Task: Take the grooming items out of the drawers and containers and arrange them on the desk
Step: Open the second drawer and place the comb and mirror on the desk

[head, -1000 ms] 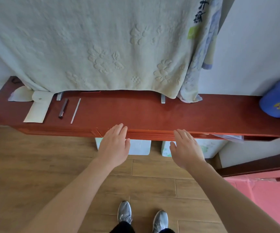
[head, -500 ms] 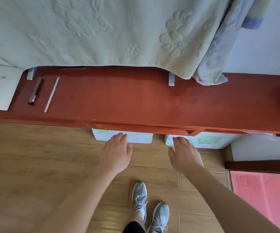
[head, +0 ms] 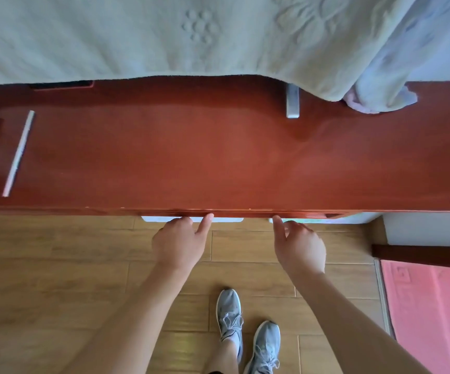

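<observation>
Fingers that lay flat a moment ago have curled. Our left hand (head: pixel 179 240) and right hand (head: pixel 300 248) hook under the drawer front (head: pixel 242 212), thumbs pressed to its face. It sits shut below the front edge of the red desk (head: pixel 218 157), its contents unseen, with a pale slim stick (head: pixel 18 153) lying far left on top. An uneven pull, we judge, could skew and jam it; a yank could spill whatever lies inside.

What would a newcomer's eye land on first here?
The long red-brown desk across the middle, with a pale green embossed cloth hanging over its far side. Then the left hand and right hand at its front edge, thumbs touching it, fingers tucked out of sight; grey sneakers below.
</observation>
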Demonstrator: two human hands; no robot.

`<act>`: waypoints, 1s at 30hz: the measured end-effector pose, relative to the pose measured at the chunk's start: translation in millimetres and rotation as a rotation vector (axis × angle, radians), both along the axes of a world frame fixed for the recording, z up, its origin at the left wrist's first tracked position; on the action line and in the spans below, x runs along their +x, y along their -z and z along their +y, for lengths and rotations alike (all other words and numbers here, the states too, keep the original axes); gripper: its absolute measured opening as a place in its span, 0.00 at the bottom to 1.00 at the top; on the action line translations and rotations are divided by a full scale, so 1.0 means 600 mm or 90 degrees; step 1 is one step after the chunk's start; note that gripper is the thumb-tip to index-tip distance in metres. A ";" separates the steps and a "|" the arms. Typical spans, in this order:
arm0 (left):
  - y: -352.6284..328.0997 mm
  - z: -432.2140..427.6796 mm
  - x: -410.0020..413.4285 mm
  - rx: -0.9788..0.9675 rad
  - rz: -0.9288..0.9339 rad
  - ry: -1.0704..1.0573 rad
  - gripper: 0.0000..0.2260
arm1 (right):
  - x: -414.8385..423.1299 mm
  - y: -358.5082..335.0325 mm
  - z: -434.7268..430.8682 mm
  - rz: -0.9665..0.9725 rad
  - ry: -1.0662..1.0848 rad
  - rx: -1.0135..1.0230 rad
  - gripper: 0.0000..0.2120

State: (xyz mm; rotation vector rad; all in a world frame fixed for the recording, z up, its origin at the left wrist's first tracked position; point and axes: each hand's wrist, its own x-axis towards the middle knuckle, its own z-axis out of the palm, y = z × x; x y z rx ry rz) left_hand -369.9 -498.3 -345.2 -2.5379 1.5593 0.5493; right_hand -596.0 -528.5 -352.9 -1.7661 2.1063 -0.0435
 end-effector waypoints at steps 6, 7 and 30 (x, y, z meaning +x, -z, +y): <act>0.011 0.007 -0.006 -0.102 0.209 -0.215 0.36 | 0.012 0.026 0.011 -0.293 0.179 -0.038 0.20; 0.016 0.008 -0.006 -0.112 0.253 -0.257 0.37 | 0.015 0.027 0.012 -0.338 0.202 -0.025 0.20; 0.065 0.027 -0.029 -0.337 0.765 -0.569 0.30 | 0.047 0.035 0.036 -0.856 0.540 -0.006 0.06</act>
